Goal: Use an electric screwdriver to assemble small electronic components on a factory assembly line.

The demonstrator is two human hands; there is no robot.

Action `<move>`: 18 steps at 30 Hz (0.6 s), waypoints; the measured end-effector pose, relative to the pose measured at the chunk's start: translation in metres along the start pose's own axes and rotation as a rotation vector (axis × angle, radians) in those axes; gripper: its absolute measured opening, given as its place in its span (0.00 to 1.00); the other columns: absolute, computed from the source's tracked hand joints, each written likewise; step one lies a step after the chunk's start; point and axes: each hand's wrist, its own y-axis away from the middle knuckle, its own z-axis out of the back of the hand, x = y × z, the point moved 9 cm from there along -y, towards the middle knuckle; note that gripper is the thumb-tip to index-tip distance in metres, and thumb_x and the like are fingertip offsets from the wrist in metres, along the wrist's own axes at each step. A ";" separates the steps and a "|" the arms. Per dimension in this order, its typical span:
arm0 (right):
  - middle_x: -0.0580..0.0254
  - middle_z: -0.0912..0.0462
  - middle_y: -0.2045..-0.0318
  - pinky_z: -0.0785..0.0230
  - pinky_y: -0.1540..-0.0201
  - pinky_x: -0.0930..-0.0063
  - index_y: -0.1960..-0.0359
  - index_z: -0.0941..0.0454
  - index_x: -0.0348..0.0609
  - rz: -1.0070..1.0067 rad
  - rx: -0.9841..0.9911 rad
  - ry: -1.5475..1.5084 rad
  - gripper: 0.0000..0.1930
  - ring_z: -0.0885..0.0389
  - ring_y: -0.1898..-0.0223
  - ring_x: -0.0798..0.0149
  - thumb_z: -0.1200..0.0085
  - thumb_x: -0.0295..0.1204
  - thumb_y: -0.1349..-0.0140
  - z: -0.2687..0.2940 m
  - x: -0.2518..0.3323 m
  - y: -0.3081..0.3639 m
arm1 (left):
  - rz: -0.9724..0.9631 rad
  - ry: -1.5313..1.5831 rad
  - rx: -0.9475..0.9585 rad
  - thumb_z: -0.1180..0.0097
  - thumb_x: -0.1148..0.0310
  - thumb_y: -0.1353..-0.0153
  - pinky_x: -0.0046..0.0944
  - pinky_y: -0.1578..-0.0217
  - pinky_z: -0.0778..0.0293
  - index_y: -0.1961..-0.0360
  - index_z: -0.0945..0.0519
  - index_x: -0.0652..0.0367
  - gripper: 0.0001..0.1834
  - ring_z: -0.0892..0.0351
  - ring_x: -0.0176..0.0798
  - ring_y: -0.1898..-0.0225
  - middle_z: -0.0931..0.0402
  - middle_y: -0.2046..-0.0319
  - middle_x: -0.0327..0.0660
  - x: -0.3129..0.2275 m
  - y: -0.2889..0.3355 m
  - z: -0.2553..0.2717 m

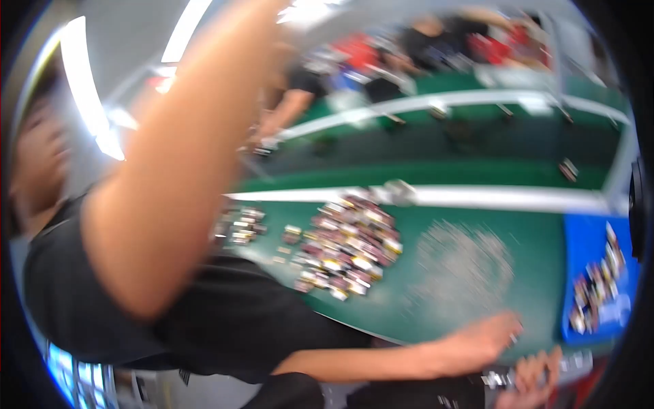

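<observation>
Item: silvery piece (499, 379), lower right of the view, just off the near edge of the green tabletop (535, 273), against the fingers of the right hand (535, 378) (side judged from position). Step, as judged: a small item in handling beside the work surface; exact stage not legible through the blur. Next move, as judged: calls for a settled hold and room at the hand. Axis: roughly left to right, near level; which end leads cannot be told. Adjoining: pale translucent strip (579, 362), right of the fingers, lying along much the same line; whether one piece with the former cannot be told. Right hand: fingers bent; whether grasping firmly or merely touching, cannot tell. Left hand: none made out as the person's own. Just above: co-worker's hand (484, 337), fingers curled down near the table edge, contents unclear, on a forearm from a black sleeve at left (ownership as judged). Beyond: blue tray (582, 238) on the right, holding mixed small parts (599, 286); loose scatter of thin pale bits (466, 262), mid-table; heaped multicoloured parts (351, 245), left of it; smaller cluster (245, 225), farther left. Outermost: white rail (504, 196) behind; co-worker's raised arm (184, 170), blurred, crossing the left side.
</observation>
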 end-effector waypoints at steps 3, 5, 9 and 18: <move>0.73 0.43 0.85 0.48 0.85 0.83 0.65 0.34 0.46 -0.203 0.313 -0.152 0.07 0.46 0.88 0.78 0.62 0.33 0.30 -0.024 -0.033 0.001 | 0.142 0.002 0.138 0.48 0.79 0.51 0.48 0.49 0.29 0.54 0.28 0.74 0.20 0.27 0.57 0.50 0.28 0.52 0.58 0.019 -0.003 0.008; 0.71 0.41 0.89 0.43 0.81 0.78 0.65 0.34 0.44 -0.158 0.425 -0.035 0.09 0.45 0.89 0.76 0.60 0.35 0.32 -0.026 -0.039 -0.004 | 0.094 -0.093 0.123 0.46 0.82 0.53 0.48 0.49 0.29 0.53 0.27 0.75 0.22 0.29 0.57 0.47 0.29 0.50 0.59 0.023 -0.001 0.008; 0.70 0.40 0.89 0.40 0.80 0.75 0.67 0.34 0.44 -0.106 0.412 0.077 0.08 0.43 0.90 0.74 0.60 0.34 0.33 -0.016 -0.044 -0.012 | 0.091 -0.110 0.075 0.43 0.81 0.58 0.42 0.54 0.24 0.58 0.23 0.74 0.21 0.26 0.51 0.52 0.25 0.54 0.51 0.027 -0.012 0.008; 0.64 0.37 0.87 0.38 0.78 0.71 0.66 0.36 0.42 -0.176 0.253 0.137 0.05 0.35 0.87 0.68 0.57 0.29 0.35 -0.001 -0.055 -0.006 | -0.038 -0.257 0.073 0.43 0.80 0.62 0.36 0.68 0.20 0.64 0.21 0.75 0.18 0.23 0.46 0.58 0.23 0.60 0.51 0.014 -0.019 -0.010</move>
